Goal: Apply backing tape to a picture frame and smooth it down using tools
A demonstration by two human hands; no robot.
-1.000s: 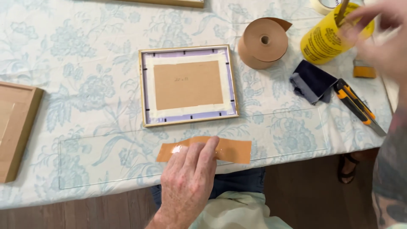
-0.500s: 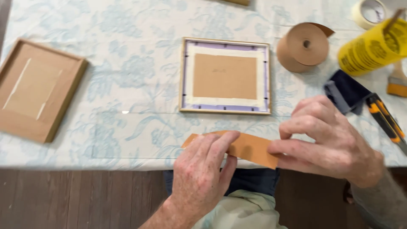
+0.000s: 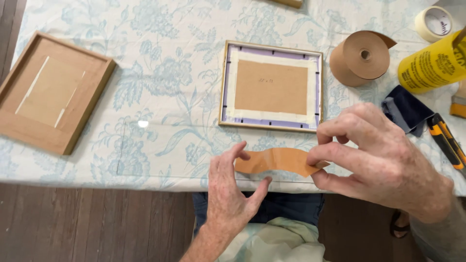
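head view. my right hand [image 3: 383,160] pinches one end of the brown paper tape strip [image 3: 276,161], thumb under, fingers [image 3: 335,154] on top, clamped tight so the strip lifts off the tablecloth [image 3: 165,92]. my left hand [image 3: 230,187] sits at the other end, fingers spread apart, index tip touching the strip's edge, thumb stretched out below it; it steadies rather than grips. the strip bows up in a shallow wave between the two hands, near the table's front edge, just below the small gold frame [image 3: 271,86].

that frame lies face down, backing board up, pale tape around the board, purple border showing; lying this way its back is within reach. a larger wooden frame [image 3: 51,92] lies face down too, well apart at far left.

to the right, close by my working hand: brown tape roll [image 3: 361,57] on its edge, yellow bottle [image 3: 432,63] tipped on its side, white tape roll [image 3: 433,23], dark blue cloth [image 3: 405,109], orange-and-black utility knife [image 3: 446,143]. a brush at the right edge is mostly cut off.
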